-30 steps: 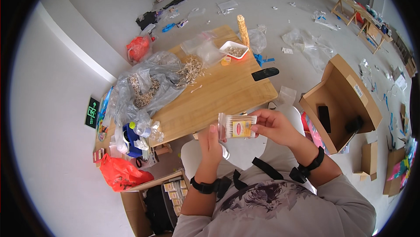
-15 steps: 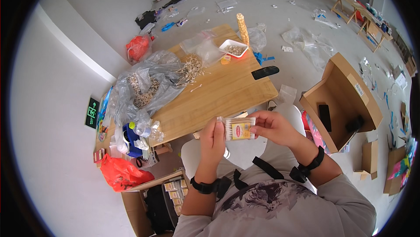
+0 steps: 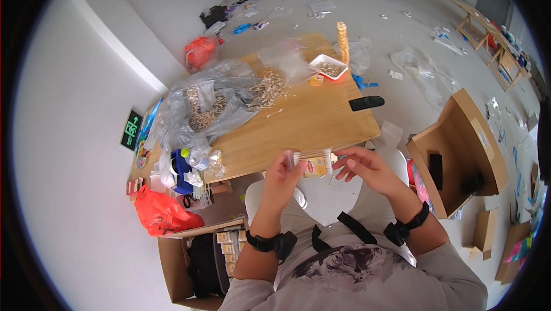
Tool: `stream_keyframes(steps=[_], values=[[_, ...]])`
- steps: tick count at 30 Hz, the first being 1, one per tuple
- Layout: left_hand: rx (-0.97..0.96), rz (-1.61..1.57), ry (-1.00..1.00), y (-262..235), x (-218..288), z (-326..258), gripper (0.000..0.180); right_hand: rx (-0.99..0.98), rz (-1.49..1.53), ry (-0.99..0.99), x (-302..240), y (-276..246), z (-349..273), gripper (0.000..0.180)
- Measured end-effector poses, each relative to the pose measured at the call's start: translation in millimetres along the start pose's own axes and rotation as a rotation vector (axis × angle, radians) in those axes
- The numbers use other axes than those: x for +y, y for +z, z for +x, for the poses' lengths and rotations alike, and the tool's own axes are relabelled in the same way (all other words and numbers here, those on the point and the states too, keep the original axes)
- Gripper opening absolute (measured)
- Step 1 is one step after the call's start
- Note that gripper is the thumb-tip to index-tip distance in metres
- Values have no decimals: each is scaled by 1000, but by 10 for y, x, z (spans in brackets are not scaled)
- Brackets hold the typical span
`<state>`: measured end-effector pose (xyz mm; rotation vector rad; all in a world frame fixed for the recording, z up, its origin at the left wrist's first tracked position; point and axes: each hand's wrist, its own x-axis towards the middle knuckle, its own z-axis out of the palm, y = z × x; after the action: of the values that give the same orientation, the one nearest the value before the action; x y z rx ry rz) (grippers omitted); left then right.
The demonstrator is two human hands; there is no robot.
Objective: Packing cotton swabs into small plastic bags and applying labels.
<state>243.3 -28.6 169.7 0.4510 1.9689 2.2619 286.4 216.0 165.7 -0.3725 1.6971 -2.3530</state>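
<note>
A clear pack of cotton swabs (image 3: pixel 317 164) with a yellow and white label is held over my lap, just off the table's near edge. My left hand (image 3: pixel 282 182) grips its left end, the thumb pressed on the front. At the pack's right end, my right hand (image 3: pixel 370 172) is off it with fingers spread and nothing visibly in them. On the wooden table (image 3: pixel 298 121), loose cotton swabs (image 3: pixel 268 88) are heaped beside a grey plastic bag (image 3: pixel 232 121) that holds many more. A white tray (image 3: pixel 329 59) with swabs sits at the far right corner.
Left on the table are a plastic bottle (image 3: pixel 198 160) and a blue holder (image 3: pixel 181 173). A red bag (image 3: pixel 163 210) and a carton with small packs (image 3: pixel 228 249) lie lower left. An open cardboard box (image 3: pixel 459 144) stands right. A black flat object (image 3: pixel 366 102) overhangs the table edge.
My right hand has let go of the pack's right end and moved right, fingers spreading. The left hand keeps its hold. The whole view has shifted slightly.
</note>
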Motion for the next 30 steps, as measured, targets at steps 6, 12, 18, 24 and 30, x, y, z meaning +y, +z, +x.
stream_keyframes(steps=[6, 12, 18, 24, 30], values=[[255, -310, -127, -706, -98, -13, 30, 226, -92, 153, 446, -510, -23, 28], [435, -201, -96, -1315, 106, -307, 34, 330, 11, 259, 1062, -980, -44, 28], [598, -49, 80, -2034, 456, -992, 26, 367, 154, 252, 1227, -1170, -30, 27], [925, 26, -21, -2595, 243, -2098, 25, 317, 86, 285, 1278, -1247, 44, 26], [1082, -168, -465, -2842, -625, -3368, 28, 246, -58, 358, 1337, -1236, 93, 27]])
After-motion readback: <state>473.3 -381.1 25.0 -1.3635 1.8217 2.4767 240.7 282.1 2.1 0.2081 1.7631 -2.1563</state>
